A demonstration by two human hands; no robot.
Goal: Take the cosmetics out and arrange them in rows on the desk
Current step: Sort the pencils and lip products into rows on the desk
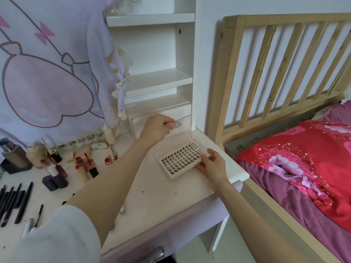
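Note:
A false-eyelash case (180,161) lies on the white desk (155,192) near its right edge, its tray filled with several rows of dark lash clusters. Its clear lid (171,128) stands raised. My left hand (157,127) pinches the lid's top edge. My right hand (212,164) grips the tray's near right corner. On the desk's left stand several lip-gloss tubes and bottles (83,164), and several dark pencils and brushes (15,202) lie in a row.
A white shelf unit (161,80) rises behind the case, with a drawer at its base. A wooden bed frame (275,73) and a red pillow (303,158) lie right of the desk. A patterned cloth (47,73) hangs at the left.

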